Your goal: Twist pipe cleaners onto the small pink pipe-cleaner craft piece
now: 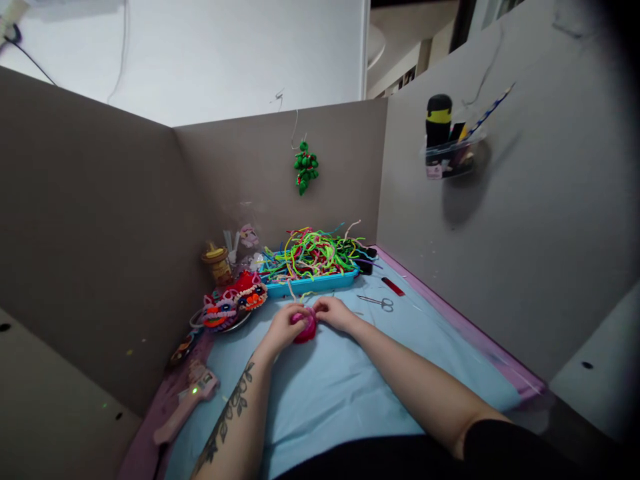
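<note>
Near the middle of the cloth, my left hand [289, 325] is closed on a round magenta piece [306, 331] that looks fuzzy, perhaps coiled pipe cleaner. Its lower side shows below my fingers. My right hand [334, 313] is closed in a pinch at the piece's upper right edge; what lies between those fingertips is too small to make out. A pale pink strand and a yellowish strand [309, 294] stick up just beyond my hands. Scissors [379, 303] lie on the cloth to the right of my right hand.
Behind my hands stands a blue tray [313, 285] heaped with colourful pipe cleaners [320, 253]. A red flat item [393, 287] and a black phone [369, 261] lie right. Fuzzy animal-face crafts [220, 312] and a pink glue gun [187, 403] are left. Grey panels [340, 173] enclose the table.
</note>
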Action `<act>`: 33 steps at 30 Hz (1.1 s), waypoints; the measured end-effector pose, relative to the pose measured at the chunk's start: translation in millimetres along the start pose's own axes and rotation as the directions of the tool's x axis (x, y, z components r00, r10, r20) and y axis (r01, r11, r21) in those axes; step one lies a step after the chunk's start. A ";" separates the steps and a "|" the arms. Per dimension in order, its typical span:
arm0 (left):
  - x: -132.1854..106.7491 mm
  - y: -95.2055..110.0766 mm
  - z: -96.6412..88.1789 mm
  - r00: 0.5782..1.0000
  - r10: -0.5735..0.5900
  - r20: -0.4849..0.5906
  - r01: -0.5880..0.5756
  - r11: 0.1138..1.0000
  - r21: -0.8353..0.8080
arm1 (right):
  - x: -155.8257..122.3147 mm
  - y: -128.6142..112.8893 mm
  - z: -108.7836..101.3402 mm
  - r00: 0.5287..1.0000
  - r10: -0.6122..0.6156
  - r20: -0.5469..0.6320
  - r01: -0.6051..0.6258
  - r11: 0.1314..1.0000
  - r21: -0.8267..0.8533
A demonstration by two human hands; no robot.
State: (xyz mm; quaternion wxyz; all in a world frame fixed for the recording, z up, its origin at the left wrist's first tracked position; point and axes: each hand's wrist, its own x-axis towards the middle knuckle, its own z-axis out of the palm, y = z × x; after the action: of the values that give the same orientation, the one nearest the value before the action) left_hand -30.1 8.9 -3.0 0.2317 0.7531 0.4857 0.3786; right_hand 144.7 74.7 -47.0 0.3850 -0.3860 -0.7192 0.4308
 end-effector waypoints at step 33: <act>1.1 4.2 -0.1 0.993 -0.097 -0.068 0.094 0.995 -0.041 | -38.7 -35.0 23.0 0.989 -0.083 -0.119 -0.006 0.796 -0.605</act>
State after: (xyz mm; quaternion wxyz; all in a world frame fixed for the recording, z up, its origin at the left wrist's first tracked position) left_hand -27.6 8.1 0.5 0.2463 0.7108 0.5218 0.4022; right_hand 132.2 21.3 -31.1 0.2999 -0.5026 -0.7980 0.1434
